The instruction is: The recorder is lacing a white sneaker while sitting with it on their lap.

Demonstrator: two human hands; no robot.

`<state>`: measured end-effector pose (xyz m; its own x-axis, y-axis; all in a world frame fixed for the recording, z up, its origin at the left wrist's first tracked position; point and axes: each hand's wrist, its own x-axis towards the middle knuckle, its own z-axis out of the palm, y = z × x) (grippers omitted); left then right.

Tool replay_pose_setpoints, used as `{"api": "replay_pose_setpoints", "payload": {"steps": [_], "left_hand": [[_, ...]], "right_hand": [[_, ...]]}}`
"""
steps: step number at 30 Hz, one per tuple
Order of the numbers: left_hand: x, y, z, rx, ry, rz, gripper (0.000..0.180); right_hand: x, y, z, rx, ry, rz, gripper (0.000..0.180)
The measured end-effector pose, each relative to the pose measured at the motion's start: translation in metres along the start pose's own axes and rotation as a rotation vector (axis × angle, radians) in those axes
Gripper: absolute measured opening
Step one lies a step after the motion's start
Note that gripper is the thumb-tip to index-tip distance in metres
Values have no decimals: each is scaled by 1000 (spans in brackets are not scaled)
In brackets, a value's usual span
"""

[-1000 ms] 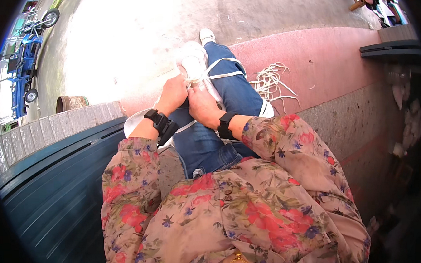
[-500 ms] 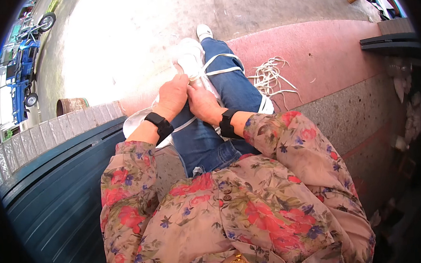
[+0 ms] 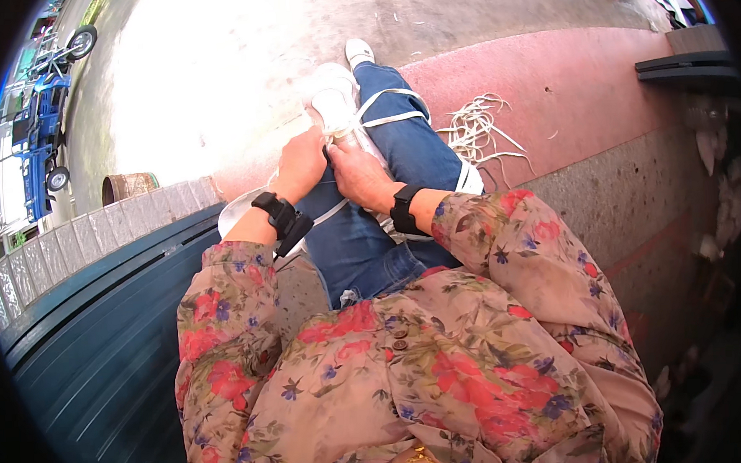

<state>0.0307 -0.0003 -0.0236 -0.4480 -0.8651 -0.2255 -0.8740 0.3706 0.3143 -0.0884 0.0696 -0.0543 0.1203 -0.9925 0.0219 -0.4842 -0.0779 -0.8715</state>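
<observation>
A white shoe (image 3: 332,103) lies over my jeans (image 3: 398,121), between my knees, its toe pointing away from me. White shoelaces (image 3: 348,132) cross it near my fingers. My left hand (image 3: 301,163) is closed at the shoe's left side, pinching at the lace; its fingertips are partly hidden. My right hand (image 3: 363,178) is closed over the near part of the shoe, thumb and fingers gripping it. A small dark spot between the hands is too small to make out. A long white lace (image 3: 403,90) loops over my right leg.
A loose heap of white laces (image 3: 478,134) lies on the pink step (image 3: 548,96) to the right. A rusty round container (image 3: 128,187) stands left, beyond a dark blue ridged panel (image 3: 125,353). A blue vehicle (image 3: 40,131) is parked farther off.
My left hand has turned slightly, and its raised finger no longer shows along the shoe's edge. A dark spot now shows between the hands. The shoe and lace heap stay nearly the same.
</observation>
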Motion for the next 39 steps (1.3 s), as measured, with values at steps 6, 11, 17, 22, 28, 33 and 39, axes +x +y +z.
{"api": "replay_pose_setpoints", "payload": {"steps": [6, 11, 17, 22, 28, 33, 39], "left_hand": [[-11, 18, -2, 128, 57, 90, 13], [7, 13, -9, -239, -120, -172, 10], [12, -3, -5, -752, -406, -609, 9], [-3, 12, -7, 141, -2, 184, 6], [1, 22, -5, 259, -65, 273, 12], [11, 4, -6, 105, -51, -43, 18], [13, -2, -17, -644, -318, -540, 21]], "right_hand": [[3, -2, -5, 4, -17, 59, 15], [7, -5, -3, 71, -92, 274, 17], [5, -5, 4, 0, 5, 166, 15], [4, 0, 3, 1, 17, 171, 12], [2, 0, 5, 36, 48, 121, 12], [4, -1, 9, 38, 95, 124, 15], [2, -6, 4, -102, 36, 151, 12]]}}
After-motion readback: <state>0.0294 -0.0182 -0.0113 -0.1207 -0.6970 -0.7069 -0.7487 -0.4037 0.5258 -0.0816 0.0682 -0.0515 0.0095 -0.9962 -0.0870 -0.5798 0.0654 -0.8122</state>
